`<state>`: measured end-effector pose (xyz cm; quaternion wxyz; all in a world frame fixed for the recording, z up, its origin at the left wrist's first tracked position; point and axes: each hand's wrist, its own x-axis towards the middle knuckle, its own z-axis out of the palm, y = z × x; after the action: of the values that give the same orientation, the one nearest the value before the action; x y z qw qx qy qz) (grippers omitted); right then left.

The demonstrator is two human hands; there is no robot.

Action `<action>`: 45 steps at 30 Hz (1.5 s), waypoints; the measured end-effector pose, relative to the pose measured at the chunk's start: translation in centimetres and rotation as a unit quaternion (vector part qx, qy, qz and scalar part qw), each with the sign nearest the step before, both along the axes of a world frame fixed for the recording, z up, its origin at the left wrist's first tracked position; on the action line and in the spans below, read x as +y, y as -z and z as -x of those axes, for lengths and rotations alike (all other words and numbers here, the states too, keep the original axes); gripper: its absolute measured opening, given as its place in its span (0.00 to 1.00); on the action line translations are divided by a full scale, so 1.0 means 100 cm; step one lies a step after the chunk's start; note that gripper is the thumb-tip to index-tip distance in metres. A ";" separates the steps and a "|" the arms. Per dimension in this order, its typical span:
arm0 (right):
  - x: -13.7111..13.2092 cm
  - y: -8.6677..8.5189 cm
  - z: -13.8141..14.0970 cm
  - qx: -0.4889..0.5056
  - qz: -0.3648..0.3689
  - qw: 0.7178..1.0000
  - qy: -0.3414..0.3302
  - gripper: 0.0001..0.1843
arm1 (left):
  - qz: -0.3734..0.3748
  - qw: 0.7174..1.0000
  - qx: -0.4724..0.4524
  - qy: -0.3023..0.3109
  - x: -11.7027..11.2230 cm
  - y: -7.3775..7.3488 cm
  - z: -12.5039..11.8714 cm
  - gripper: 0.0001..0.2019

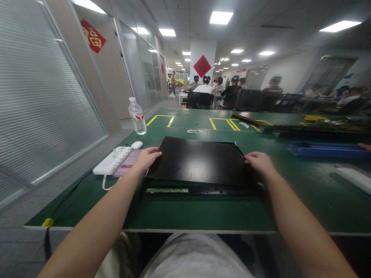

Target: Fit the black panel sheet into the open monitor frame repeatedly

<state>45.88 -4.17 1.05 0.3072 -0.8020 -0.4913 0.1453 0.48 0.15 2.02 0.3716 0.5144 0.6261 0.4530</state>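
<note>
A flat, glossy black screen panel (199, 160) lies tilted over the green table in front of me. My left hand (147, 157) grips its left edge, thumb on top and fingers partly hidden beneath. At the opposite edge, my right hand (259, 162) pinches the panel's side near a thin frame corner. Under the panel's near side shows a black frame (220, 191), and along it runs a narrow green circuit board (167, 190). Whether panel and frame touch at the back I cannot tell.
Left of the panel are a water bottle (138, 119), a white rounded case (137, 145), a phone (126, 165) and a white box (106, 165) with a cable. To the right sits a blue tray (327, 150), with another person's hand (365, 146) beside it. Yellow tape (213, 123) marks the far tabletop.
</note>
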 end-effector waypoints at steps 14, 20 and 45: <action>0.001 0.001 -0.001 0.007 0.010 1.000 0.003 0.11 | -0.033 0.993 0.110 0.024 0.000 0.002 0.002 0.10; 0.002 0.003 -0.004 -0.001 0.000 1.000 -0.003 0.13 | -0.043 0.981 0.184 0.035 0.001 0.004 0.004 0.07; 0.004 0.009 -0.012 0.022 -0.002 1.000 -0.016 0.15 | -0.084 0.909 0.396 0.096 0.013 0.015 0.008 0.08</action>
<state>47.11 -3.73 0.13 0.3174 -0.7901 -0.4974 0.1663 -0.37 1.49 0.50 0.0899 0.7384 0.6294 0.2249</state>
